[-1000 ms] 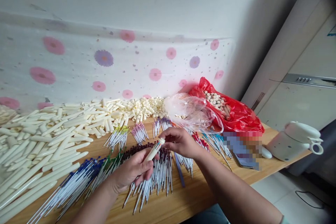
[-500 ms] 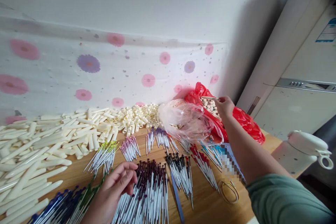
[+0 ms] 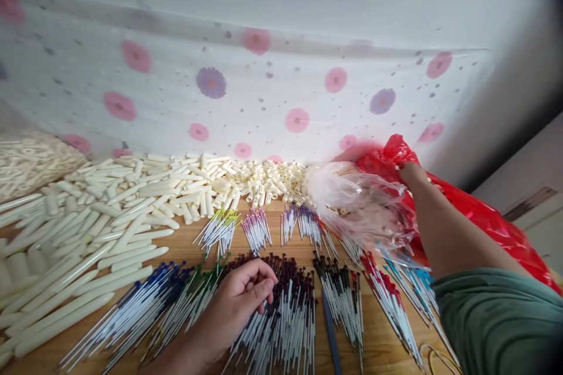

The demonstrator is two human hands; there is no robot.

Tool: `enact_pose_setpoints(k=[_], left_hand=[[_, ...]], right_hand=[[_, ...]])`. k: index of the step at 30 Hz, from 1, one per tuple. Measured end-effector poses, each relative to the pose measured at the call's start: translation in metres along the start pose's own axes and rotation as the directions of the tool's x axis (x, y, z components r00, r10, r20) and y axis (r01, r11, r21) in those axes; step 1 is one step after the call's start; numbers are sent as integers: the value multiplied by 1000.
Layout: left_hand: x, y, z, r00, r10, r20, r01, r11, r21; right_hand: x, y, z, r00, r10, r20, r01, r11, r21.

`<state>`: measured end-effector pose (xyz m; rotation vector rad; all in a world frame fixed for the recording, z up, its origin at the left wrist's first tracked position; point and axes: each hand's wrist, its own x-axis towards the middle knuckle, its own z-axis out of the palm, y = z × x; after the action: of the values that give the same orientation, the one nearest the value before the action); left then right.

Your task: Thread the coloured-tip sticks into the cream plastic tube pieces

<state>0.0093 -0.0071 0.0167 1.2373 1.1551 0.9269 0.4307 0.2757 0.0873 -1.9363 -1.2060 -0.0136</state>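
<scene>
Over the pile of dark maroon-topped pen refills (image 3: 285, 310), my left hand (image 3: 248, 293) hovers with its fingers curled in and the thumb against them. Nothing shows in it. My right hand (image 3: 412, 174) reaches down at the mouth of the red plastic bag (image 3: 479, 205). Its fingers are hidden, so what they hold cannot be seen. Beside that forearm lies a clear plastic bag (image 3: 352, 199). Refills with black tops (image 3: 341, 287) and red tops (image 3: 389, 299) lie in bunches right of my left hand, with a blue-grey flat strip (image 3: 331, 331) between the maroon and black bunches.
Cream pen barrels (image 3: 109, 234) heap along the left and back, with short slotted cream parts (image 3: 268, 179) beside them. Blue (image 3: 136, 304), green (image 3: 193, 299), yellow (image 3: 220, 225) and pink (image 3: 256, 228) refills lie on the wooden table. A flowered sheet (image 3: 264, 94) covers the wall.
The view has swung left. My right hand, which held a slim cream pen part above the red bag, is now lower, with its fingers out of sight. My left hand stays over the maroon refills.
</scene>
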Motion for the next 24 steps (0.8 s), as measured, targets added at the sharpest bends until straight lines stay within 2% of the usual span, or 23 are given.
enact_pose_setpoints(k=[1, 3, 4, 5, 6, 7, 9, 10, 11, 12, 14, 16, 19, 24], left_hand=[[0, -1, 0, 1000, 6, 18, -6, 1000, 6], [-1, -1, 2, 999, 20, 50, -20, 1000, 14], [-1, -1, 3, 998, 26, 64, -27, 999, 17], [-1, -1, 4, 997, 32, 74, -33, 999, 22], [-2, -1, 6, 996, 34, 82, -37, 999, 31], [-2, -2, 7, 995, 36, 88, -40, 998, 43], [-2, -3, 9, 994, 47, 95, -54, 996, 74], [-2, -4, 9, 994, 57, 95, -65, 994, 88], [-3, -5, 9, 993, 69, 93, -78, 992, 100], [-3, -6, 9, 993, 83, 89, -93, 990, 110], [-4, -7, 7, 992, 109, 69, -117, 985, 126], [-4, -6, 4, 990, 130, 46, -136, 981, 137], [-5, -6, -1, 986, 165, 18, -166, 974, 156], [-5, -7, -3, 975, 223, -2, -220, 961, 168]], right_hand=[[-2, -3, -5, 1000, -4, -24, 5, 1000, 7], [-12, -16, -14, 987, -62, -148, 70, 996, 50], [-22, -27, -18, 970, -129, -208, 149, 985, 83], [-35, -40, -18, 928, -230, -292, 276, 952, 129], [-51, -55, -16, 870, -379, -315, 446, 877, 178], [-70, -72, -10, 813, -517, -269, 574, 789, 218], [-116, -105, 12, 742, -664, -96, 667, 715, 210], [-140, -120, 27, 664, -744, 74, 718, 662, 217], [-163, -133, 44, 561, -791, 242, 759, 609, 231], [-184, -145, 62, 493, -803, 335, 778, 579, 243], [-216, -161, 95, 425, -776, 466, 792, 568, 223], [-234, -170, 121, 419, -720, 553, 794, 586, 162], [-242, -177, 144, 466, -630, 621, 779, 625, 49], [-244, -187, 147, 553, -561, 616, 737, 674, -48]])
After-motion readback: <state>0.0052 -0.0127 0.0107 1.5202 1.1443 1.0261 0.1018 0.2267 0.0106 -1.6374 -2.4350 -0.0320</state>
